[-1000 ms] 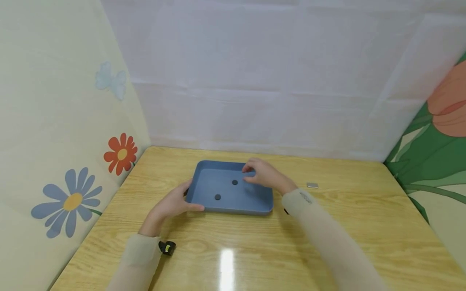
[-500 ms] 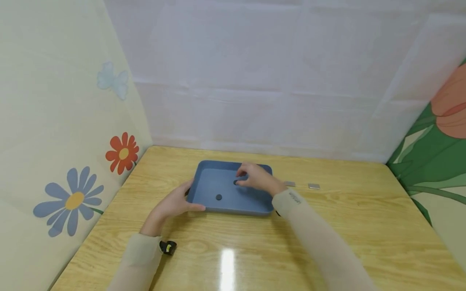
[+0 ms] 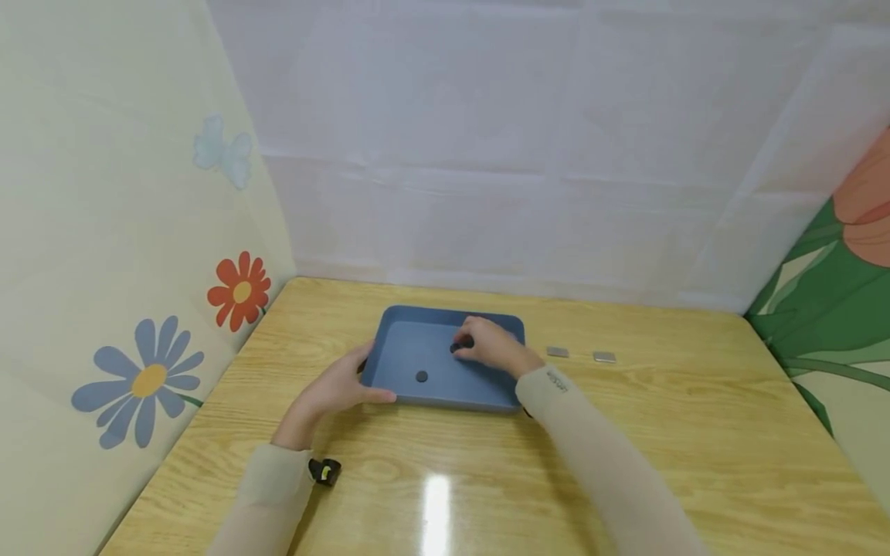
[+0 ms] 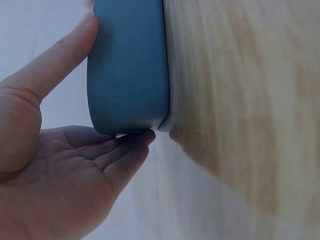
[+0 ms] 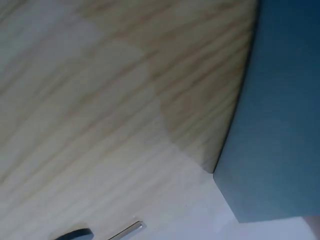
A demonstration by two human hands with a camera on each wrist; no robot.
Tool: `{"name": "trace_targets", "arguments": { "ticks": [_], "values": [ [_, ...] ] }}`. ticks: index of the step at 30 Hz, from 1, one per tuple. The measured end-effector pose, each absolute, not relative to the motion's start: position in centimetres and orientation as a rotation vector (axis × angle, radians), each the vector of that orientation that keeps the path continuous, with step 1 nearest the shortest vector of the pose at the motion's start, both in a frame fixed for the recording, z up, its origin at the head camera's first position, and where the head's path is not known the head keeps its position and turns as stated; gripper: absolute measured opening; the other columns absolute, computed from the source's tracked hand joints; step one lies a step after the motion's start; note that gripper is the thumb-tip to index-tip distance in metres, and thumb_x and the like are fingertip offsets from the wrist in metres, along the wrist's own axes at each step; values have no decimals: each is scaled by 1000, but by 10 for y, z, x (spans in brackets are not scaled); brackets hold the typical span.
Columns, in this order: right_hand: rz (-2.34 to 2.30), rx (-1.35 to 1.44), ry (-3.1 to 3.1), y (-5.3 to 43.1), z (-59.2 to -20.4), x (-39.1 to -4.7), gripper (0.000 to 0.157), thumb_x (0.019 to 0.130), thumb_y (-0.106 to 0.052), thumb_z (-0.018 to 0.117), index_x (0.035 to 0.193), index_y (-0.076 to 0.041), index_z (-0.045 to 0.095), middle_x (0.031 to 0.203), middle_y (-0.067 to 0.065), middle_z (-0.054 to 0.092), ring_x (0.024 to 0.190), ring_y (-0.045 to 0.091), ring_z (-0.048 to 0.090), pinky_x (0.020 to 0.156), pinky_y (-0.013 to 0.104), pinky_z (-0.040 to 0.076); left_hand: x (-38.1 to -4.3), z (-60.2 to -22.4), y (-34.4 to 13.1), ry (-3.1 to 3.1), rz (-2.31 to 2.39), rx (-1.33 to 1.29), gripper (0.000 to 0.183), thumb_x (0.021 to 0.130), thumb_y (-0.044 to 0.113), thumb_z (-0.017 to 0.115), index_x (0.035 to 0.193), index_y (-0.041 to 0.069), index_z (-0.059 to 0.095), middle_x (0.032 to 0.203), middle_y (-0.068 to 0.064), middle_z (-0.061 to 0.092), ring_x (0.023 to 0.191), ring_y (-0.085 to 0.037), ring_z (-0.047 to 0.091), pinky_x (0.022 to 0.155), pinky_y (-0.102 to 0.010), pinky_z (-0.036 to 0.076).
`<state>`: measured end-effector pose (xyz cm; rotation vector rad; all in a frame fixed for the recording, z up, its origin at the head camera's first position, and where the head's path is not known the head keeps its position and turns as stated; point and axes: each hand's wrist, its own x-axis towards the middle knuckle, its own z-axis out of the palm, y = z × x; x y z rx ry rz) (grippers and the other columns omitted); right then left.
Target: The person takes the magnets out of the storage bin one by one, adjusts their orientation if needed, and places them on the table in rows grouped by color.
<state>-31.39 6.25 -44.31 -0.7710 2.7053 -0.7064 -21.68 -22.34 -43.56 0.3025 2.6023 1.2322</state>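
A shallow blue tray [image 3: 436, 395] lies on the wooden table. My left hand [image 3: 341, 384] holds its near left corner; in the left wrist view, the thumb touches the rim and the fingers [image 4: 125, 155] lie against the outer wall. Over the tray's right half, my right hand [image 3: 490, 344] pinches a small black disc [image 3: 455, 348] between thumb and fingertips; the fingers partly cover it. Another black disc [image 3: 422, 377] lies flat on the tray floor, nearer the front. The right wrist view shows the tray's outer wall [image 5: 280, 125], not the fingers.
Two flat silver rectangular pieces, one nearer [image 3: 558, 351] and one farther right [image 3: 605, 357], lie on the table right of the tray. A dark round-edged thing [image 5: 75, 234] is cut off in the right wrist view. A white backdrop [image 3: 431, 232] stands behind the table.
My right hand has moved left and down to the black disc and closed its fingertips on it. A second silver piece has come out from behind the right wrist. My left hand stays on the tray.
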Motion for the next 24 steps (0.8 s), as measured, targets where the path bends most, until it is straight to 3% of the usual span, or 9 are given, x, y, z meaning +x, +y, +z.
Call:
{"name": "trace_targets", "arguments": {
  "ticks": [7,24],
  "values": [
    [-722,-786,2720,60,-446,-313,14,97,-23,74,108,-14,77,108,2,66,101,17,66,93,36,57,-216,-432,-222,2593,1214,265,119,84,33,87,163,-7,7,169,-31,16,156,-49,21,125,-61,29],
    [-664,-832,2750,68,-430,-309,15,96,-23,75,108,-15,73,112,1,66,105,17,66,93,35,57,-216,-433,-222,2597,1209,247,121,83,35,88,163,-6,8,169,-30,17,156,-48,21,125,-61,28]
  ]
}}
